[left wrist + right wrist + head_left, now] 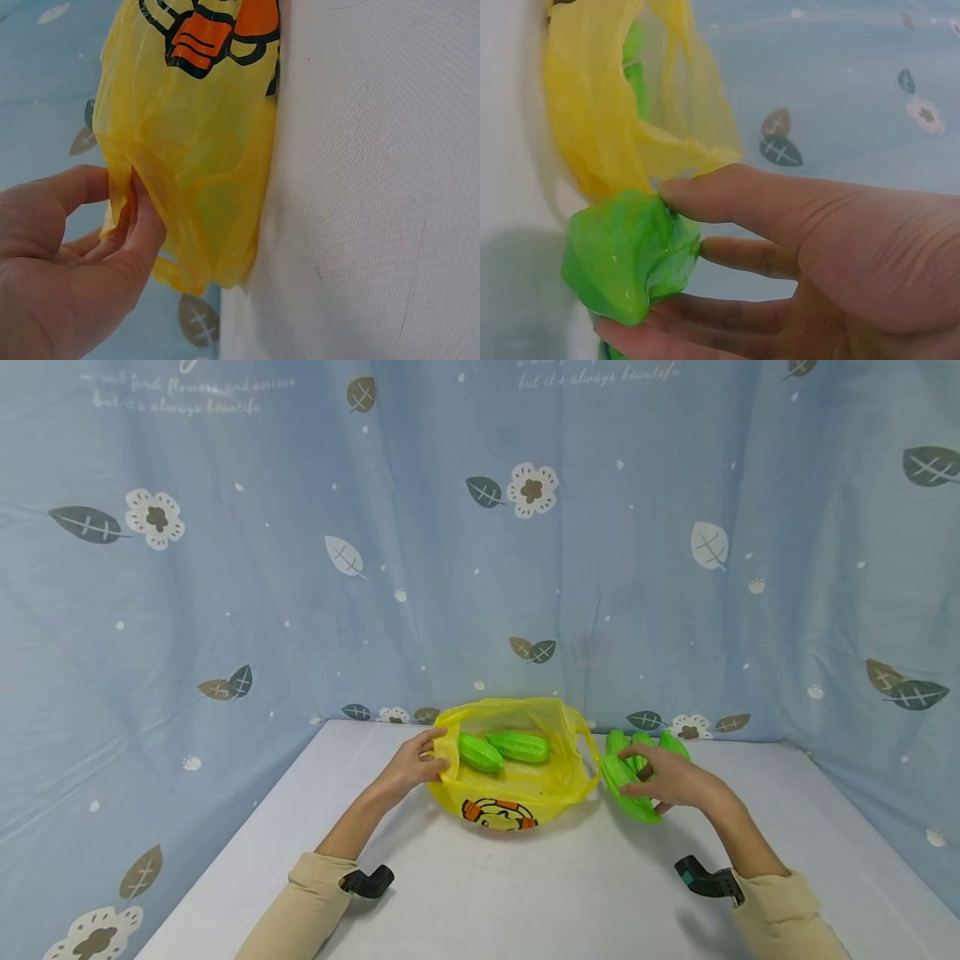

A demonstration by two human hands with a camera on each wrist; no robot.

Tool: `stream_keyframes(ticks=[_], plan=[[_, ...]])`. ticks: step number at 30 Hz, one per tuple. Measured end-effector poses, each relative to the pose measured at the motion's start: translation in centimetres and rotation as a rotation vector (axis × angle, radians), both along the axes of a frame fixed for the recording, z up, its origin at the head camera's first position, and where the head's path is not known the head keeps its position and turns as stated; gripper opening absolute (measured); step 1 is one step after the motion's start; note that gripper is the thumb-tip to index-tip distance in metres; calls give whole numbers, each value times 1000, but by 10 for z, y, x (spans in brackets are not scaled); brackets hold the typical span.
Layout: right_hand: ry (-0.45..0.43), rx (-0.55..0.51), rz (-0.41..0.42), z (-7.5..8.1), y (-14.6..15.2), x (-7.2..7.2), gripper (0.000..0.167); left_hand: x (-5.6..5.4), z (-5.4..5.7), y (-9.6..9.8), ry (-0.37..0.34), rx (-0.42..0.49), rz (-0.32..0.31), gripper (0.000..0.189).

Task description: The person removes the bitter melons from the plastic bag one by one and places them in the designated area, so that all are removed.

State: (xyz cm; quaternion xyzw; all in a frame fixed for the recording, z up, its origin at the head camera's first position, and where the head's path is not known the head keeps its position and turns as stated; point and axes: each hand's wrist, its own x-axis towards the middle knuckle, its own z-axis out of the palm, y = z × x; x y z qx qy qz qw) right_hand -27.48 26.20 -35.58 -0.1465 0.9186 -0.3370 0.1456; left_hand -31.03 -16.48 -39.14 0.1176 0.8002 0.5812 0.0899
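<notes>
A yellow plastic bag [480, 789] with a cartoon print lies with its mouth spread wide. Two glossy green ridged, cucumber-like vegetables [519, 747] lie inside it. My left hand [411, 766] pinches the bag's left rim between thumb and fingers, and the left wrist view shows the thin film [120, 180] there. To the right of the bag, my right hand [670, 775] holds another green ridged vegetable [624, 783]. In the right wrist view my thumb and fingers lie on either side of its pointed end [619, 251].
More green vegetables [673, 744] lie behind and beside my right hand, partly covered by it. The bag's loop handle [592, 752] reaches close to the held vegetable. A white table [510, 893] ends at a blue printed curtain [450, 593].
</notes>
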Motion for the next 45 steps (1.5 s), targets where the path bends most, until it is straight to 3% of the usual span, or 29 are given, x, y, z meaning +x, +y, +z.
stream_keyframes(ticks=[5,8,15,36,45], plan=[[-29,16,-21,-7,5,0,71,-13,-16,-5,6,4,14,68],[-42,28,-35,-9,6,0,72,-15,-20,-6,9,6,21,68],[-70,86,-82,-12,6,0,71,-14,-18,-4,2,15,37,68],[-85,68,-114,-25,2,1,69,-10,-16,-3,14,-5,42,67],[-108,81,-134,-23,1,0,70,-11,-16,-3,13,0,49,67]])
